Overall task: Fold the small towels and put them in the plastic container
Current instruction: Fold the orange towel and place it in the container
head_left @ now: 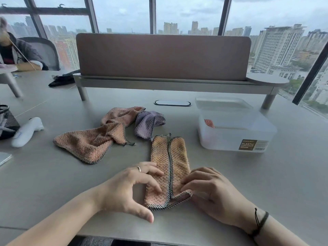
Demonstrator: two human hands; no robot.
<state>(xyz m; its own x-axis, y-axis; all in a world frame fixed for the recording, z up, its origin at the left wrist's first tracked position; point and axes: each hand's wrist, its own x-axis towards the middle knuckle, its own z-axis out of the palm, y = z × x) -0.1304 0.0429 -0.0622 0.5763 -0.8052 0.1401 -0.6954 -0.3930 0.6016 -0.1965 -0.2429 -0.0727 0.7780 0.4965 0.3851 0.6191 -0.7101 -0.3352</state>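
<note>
A pink-orange small towel (169, 160) lies in front of me, both long sides folded in so the checked hems meet down its middle. My left hand (127, 189) rests with fingertips pressing its left half near the near end. My right hand (211, 190) pinches the near right corner of the same towel. Behind it lie loose towels: a crumpled orange one (92, 142), a pink one (122, 115) and a purple one (146, 123). The translucent plastic container (234, 137) stands at the right with a folded pink towel (209, 123) inside.
The container's lid (221, 102) leans behind it. A desk divider shelf (163, 82) runs across the back. A white handheld device (26, 132) and a dark mesh basket (7, 121) sit at the left. Another person sits at the far left. Windows lie beyond.
</note>
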